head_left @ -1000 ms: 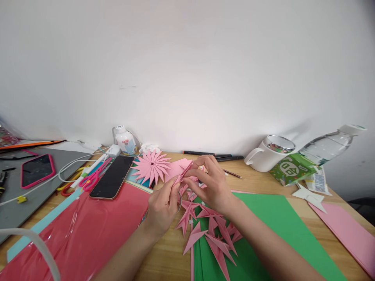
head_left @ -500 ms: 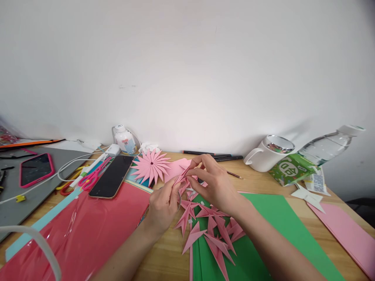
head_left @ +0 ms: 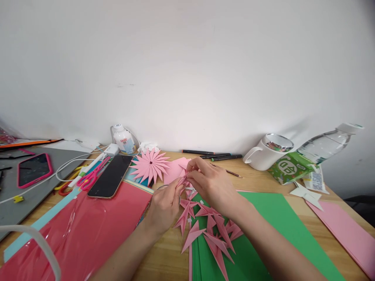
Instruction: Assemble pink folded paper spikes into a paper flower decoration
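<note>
Both hands meet over the middle of the desk on a small piece of folded pink paper [head_left: 183, 180], most of it hidden by the fingers. My left hand [head_left: 164, 203] pinches it from the left between thumb and fingers. From the right, my right hand [head_left: 211, 183] closes its fingertips on the same piece. Several pointed pink paper pieces [head_left: 215, 218] lie in a loose pile beneath, partly on green paper sheets [head_left: 269, 222]. Just behind my left hand rests a many-pointed pink paper star [head_left: 150, 166], beside a flat pink sheet [head_left: 172, 170].
On the left are a red plastic-wrapped pack [head_left: 111, 218], a black phone [head_left: 110, 177], pink scissors [head_left: 92, 175] and a white bottle [head_left: 124, 139]. Pens [head_left: 197, 152] lie by the wall. To the right stand a white mug [head_left: 265, 154], green packet [head_left: 288, 168] and tilted water bottle [head_left: 326, 146].
The right hand's fingers have drawn in closer to the left hand, bunching tighter round the folded paper. The view has shifted very slightly.
</note>
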Demonstrator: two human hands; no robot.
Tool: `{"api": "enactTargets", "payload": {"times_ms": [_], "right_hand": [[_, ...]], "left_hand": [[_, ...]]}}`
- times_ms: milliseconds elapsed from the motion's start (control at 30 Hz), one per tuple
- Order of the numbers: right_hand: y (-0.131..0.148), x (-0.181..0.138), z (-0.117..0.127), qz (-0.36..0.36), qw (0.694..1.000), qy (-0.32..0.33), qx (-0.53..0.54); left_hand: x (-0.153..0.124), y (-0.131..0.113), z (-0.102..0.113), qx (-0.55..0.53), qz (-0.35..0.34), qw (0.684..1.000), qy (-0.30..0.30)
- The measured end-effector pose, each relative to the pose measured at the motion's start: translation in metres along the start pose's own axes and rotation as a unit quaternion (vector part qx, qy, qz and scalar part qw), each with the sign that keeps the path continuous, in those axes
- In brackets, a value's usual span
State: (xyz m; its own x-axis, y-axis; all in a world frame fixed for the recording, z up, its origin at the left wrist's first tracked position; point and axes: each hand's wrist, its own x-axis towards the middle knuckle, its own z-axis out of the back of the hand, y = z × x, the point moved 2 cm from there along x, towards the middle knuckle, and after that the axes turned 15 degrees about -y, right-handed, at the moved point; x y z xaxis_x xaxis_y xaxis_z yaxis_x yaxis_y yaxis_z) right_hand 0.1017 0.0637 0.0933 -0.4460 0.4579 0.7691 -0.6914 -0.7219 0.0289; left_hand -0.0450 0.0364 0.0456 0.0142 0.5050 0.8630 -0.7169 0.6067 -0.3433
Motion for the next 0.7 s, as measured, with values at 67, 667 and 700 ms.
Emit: {"api": "enactTargets", "payload": {"times_ms": [67,667,700], "right_hand": [[0.0001,-0.0008,-0.0019,0.012,1.0,0.017,-0.016],[0.0006,0.0047,0.0007,-0.038,0.993,0.083,0.079],[0.0004,0.0052,0.002,-0.057,0.99,0.081,0.098]], "left_hand": [[-0.0004,0.0001,0.0003,0.003,0.0,1.0,0.003],[0.0005,0.0007,0.0008,-0.029,0.044,0.998,0.029],[0.0006,0.0008,0.0011,-0.031,0.047,0.998,0.032]]}}
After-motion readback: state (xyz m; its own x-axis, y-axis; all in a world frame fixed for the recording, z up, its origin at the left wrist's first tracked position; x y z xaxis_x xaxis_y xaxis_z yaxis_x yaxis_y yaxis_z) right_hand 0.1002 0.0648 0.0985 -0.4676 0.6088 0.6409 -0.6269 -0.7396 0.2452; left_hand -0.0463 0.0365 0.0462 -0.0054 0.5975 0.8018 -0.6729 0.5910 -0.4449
